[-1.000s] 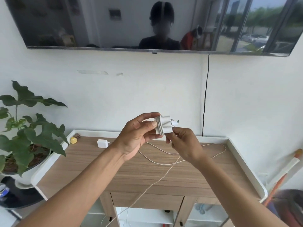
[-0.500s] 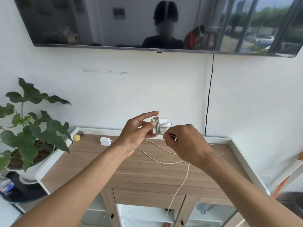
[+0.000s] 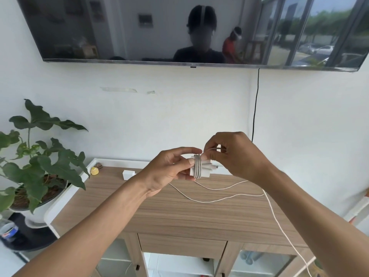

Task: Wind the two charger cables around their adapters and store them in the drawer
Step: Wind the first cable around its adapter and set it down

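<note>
Left hand: the left hand grips the first adapter between thumb and curled fingers, above the cabinet top.
Right hand: the right hand, at 1 o'clock of that adapter, pinches the cable.
Done: several turns sit round the first adapter.
Left: long slack trails toward 5 o'clock. The second adapter, at 9 o'clock, looks bare. The drawer, at 6 o'clock, is closed.
Writing: none readable; the can label is blurred.

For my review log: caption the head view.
Left hand holds the cable-wrapped adapter; right hand pinches the loose cable beside it, above the cabinet.
</note>
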A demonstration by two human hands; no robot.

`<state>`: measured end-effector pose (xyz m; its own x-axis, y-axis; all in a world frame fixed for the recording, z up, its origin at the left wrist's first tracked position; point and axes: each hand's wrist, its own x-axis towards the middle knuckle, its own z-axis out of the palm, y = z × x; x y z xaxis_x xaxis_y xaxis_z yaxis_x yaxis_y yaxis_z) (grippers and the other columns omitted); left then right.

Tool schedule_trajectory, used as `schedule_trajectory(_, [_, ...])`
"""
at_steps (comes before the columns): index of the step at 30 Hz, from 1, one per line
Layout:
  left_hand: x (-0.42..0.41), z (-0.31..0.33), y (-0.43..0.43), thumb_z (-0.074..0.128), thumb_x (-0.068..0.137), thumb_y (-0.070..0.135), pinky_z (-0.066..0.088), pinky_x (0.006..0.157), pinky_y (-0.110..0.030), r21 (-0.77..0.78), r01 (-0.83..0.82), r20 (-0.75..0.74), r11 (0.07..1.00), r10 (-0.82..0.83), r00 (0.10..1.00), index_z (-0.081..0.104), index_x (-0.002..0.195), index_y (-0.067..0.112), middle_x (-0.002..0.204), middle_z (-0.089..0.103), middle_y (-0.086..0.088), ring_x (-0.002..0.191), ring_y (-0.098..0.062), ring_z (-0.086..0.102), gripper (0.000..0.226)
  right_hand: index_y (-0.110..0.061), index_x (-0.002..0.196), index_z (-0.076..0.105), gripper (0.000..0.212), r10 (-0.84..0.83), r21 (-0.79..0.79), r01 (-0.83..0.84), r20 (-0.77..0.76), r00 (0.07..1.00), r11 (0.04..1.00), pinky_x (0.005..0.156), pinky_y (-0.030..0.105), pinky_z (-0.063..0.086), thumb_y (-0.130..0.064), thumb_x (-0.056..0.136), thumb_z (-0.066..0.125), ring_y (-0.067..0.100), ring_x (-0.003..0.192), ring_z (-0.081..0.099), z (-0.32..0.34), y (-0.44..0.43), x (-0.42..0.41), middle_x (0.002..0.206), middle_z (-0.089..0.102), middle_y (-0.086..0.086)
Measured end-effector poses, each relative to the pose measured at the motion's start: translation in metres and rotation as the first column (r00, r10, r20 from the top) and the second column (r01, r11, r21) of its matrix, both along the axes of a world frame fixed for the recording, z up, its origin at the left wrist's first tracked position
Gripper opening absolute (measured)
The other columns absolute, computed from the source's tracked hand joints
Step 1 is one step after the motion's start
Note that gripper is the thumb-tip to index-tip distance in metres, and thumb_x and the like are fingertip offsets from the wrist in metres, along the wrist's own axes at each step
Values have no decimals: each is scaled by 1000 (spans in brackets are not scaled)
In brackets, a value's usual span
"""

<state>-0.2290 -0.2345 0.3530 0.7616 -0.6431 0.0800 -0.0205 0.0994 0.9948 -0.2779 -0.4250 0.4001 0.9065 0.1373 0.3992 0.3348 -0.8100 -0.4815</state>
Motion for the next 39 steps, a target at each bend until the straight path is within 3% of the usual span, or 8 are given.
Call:
schedule_trajectory(6, [-2, 2, 0, 63, 82, 14, 58, 82, -40, -76, 42, -78, 996, -48, 996, 61, 116, 9, 96, 64, -21, 96, -41, 64, 35, -17, 79, 71, 13, 27, 228, -10, -71, 997, 974, 39, 10, 27, -27, 86, 68, 7, 35, 37, -1, -5, 6, 36, 46, -18])
schedule_trajectory(12, [-4, -4, -5, 63, 84, 11, 58, 75, -36, -168, 15, -128, 986, -37, 991, 66, 107, 13, 102, 59, -27, 80, -29, 66, 23, -14, 79, 70, 18, 166, 551, -12, -231, 959, 834, 50, 21, 32, -23, 91, 61, 14, 52, 34, -25, -13, 15, 47, 48, -14])
schedule_trajectory(20, [-6, -10, -11, 63, 84, 9, 60, 73, -34, -291, 28, -270, 956, -110, 957, 65, 110, 14, 94, 69, -14, 75, -26, 68, 27, -8, 76, 62, 11, 280, 716, 26, -307, 910, 698, 43, 18, 25, -5, 83, 54, 7, 39, 34, -61, -12, 16, 49, 48, -2])
schedule_trajectory(23, [-2, -10, -15, 58, 82, 10, 60, 75, -34, -306, -51, -276, 951, -37, 961, 64, 117, 14, 97, 70, -13, 75, -27, 68, 35, -8, 68, 61, 33, 150, 659, 45, -237, 960, 751, 42, 19, 29, -12, 98, 49, 8, 41, 37, -75, 0, 10, 54, 56, -7])
schedule_trajectory(28, [6, -11, -21, 58, 89, 8, 59, 73, -32, -213, -197, -251, 957, 141, 958, 69, 111, 14, 97, 69, -11, 84, -27, 62, 25, -8, 61, 57, 36, -104, 328, 129, -93, 990, 936, 43, 15, 30, -17, 96, 51, 6, 38, 41, -77, 10, 1, 39, 49, -19])
schedule_trajectory(31, [8, -11, -25, 58, 90, 6, 60, 71, -31, -212, -258, -274, 943, 196, 942, 70, 108, 14, 92, 71, -9, 83, -28, 64, 23, -6, 63, 58, 34, -107, 219, 128, -105, 989, 967, 44, 17, 29, -19, 94, 52, 10, 39, 39, -71, 10, -1, 40, 48, -8])
schedule_trajectory(35, [13, -13, -28, 61, 90, 8, 61, 73, -31, -115, -363, -117, 925, 350, 929, 70, 108, 18, 90, 67, -15, 77, -22, 65, 22, -3, 74, 63, 28, -96, 52, 101, -83, 992, 994, 56, 38, 43, -22, 93, 52, 28, 53, 46, -65, 12, -4, 61, 62, 14])
schedule_trajectory(39, [16, -19, -24, 62, 90, 10, 60, 72, -32, -26, -361, 2, 932, 361, 932, 72, 106, 22, 85, 57, -19, 77, -24, 58, 22, -7, 73, 63, 27, -94, -59, 90, -72, 993, 994, 57, 40, 45, -23, 91, 51, 33, 61, 50, -50, 8, -9, 62, 61, 11])
